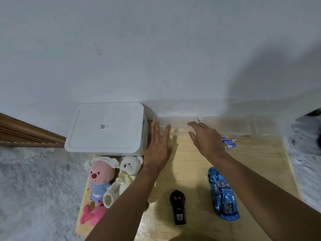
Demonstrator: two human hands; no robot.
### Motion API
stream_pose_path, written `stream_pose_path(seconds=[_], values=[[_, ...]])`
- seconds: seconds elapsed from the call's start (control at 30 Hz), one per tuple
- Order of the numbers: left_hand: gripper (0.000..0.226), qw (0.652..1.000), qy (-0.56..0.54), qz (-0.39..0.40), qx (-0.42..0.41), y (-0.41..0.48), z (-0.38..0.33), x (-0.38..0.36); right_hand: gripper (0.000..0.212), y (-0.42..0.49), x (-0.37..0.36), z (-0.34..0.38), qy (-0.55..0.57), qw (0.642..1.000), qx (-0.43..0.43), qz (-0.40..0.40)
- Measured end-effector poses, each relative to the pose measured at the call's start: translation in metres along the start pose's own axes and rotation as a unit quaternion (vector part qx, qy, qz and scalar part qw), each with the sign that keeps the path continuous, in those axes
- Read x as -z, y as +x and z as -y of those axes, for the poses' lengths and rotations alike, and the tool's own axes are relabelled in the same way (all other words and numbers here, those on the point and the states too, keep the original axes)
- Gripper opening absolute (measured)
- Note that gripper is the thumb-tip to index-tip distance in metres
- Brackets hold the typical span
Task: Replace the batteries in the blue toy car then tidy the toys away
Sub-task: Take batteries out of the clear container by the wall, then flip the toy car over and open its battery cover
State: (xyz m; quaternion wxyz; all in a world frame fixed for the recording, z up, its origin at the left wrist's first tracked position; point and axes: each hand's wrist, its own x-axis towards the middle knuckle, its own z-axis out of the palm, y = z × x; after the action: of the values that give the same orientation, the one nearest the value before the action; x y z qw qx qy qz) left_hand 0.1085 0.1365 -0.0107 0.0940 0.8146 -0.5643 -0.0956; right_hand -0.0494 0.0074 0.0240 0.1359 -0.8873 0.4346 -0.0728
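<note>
Left hand (159,146) and right hand (206,138) both spread, fingers straight, holding nothing, above a light wooden counter (257,159), shiny blue toy car (223,193) at the near right beside a black remote control (178,207), blue-and-white batteries (230,142) just past the right hand

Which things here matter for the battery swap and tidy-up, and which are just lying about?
Job: blue car, batteries, remote, pink plush, white bear, white box; perhaps the clear trays the left hand and right hand reach toward.
Lying about: rug, slatted wood panel.
</note>
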Motion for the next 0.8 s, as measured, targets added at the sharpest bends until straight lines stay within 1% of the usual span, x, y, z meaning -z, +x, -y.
stream_pose_path(seconds=[0.1,0.27,0.33,0.47,0.53,0.6,0.67,0.73,0.8], values=[[0.083,0.999,0.03,0.031,-0.002,-0.006,-0.002,0.002,0.032,-0.004,-0.002,0.003,0.024,1.0,-0.017,0.009],[0.081,0.996,0.058,0.073,-0.001,-0.011,-0.005,0.013,0.025,-0.029,0.017,-0.001,0.111,0.992,-0.057,-0.026],[0.079,0.994,0.074,0.085,-0.014,-0.012,-0.007,0.015,0.023,-0.049,0.024,-0.015,0.152,0.985,-0.077,0.007],[0.076,0.99,0.098,0.099,-0.032,-0.017,-0.017,0.018,0.018,-0.09,0.034,-0.053,0.178,0.975,-0.089,0.101],[0.07,0.993,0.074,0.085,-0.04,-0.022,-0.03,0.019,0.022,-0.107,0.042,-0.067,0.185,0.969,-0.1,0.127],[0.06,0.993,0.001,0.105,-0.06,-0.032,-0.048,0.016,0.032,-0.125,0.044,-0.081,0.186,0.964,-0.112,0.151],[0.056,0.976,-0.088,0.179,-0.09,-0.047,-0.07,0.008,0.042,-0.144,0.043,-0.094,0.183,0.959,-0.121,0.177],[0.063,0.952,-0.128,0.252,-0.12,-0.064,-0.092,-0.004,0.048,-0.163,0.039,-0.104,0.196,0.949,-0.133,0.206],[0.071,0.942,-0.148,0.276,-0.121,-0.079,-0.109,-0.016,0.051,-0.181,0.034,-0.11,0.231,0.936,-0.141,0.225]])
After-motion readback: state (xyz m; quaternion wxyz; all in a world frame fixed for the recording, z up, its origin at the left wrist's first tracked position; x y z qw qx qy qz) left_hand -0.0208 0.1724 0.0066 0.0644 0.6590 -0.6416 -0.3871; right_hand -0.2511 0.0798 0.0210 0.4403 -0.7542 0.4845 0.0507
